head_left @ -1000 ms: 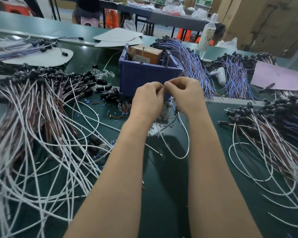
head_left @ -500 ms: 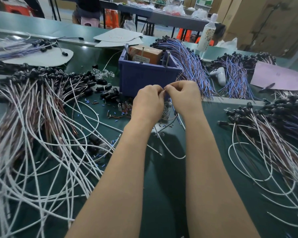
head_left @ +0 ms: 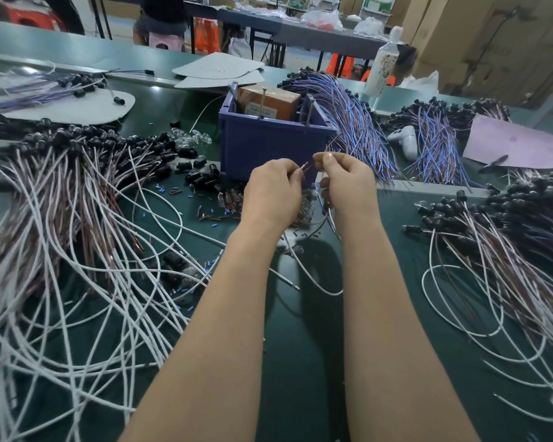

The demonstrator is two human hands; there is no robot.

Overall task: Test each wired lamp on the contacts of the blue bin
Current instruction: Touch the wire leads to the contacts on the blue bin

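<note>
The blue bin (head_left: 268, 145) stands at the middle of the green table, with a brown box and upright metal pins inside it. Just in front of the bin, my left hand (head_left: 273, 191) and my right hand (head_left: 348, 183) are held close together. Both pinch the thin brown lead ends of one wired lamp (head_left: 307, 167) between the fingertips. Its white wire (head_left: 320, 287) loops down below my right wrist. The lamp's bulb is hidden behind my hands.
A big pile of white-wired lamps with black sockets (head_left: 71, 186) covers the left. Another pile (head_left: 508, 237) lies on the right. Blue-and-brown wire bundles (head_left: 358, 122) lie behind the bin. Loose sockets and clear bulbs (head_left: 198, 173) sit left of the bin. A white bottle (head_left: 383, 63) stands behind.
Both hands have dropped slightly toward me, away from the bin's rim, still pinching the wire ends. The white wire loop has shifted with them.
</note>
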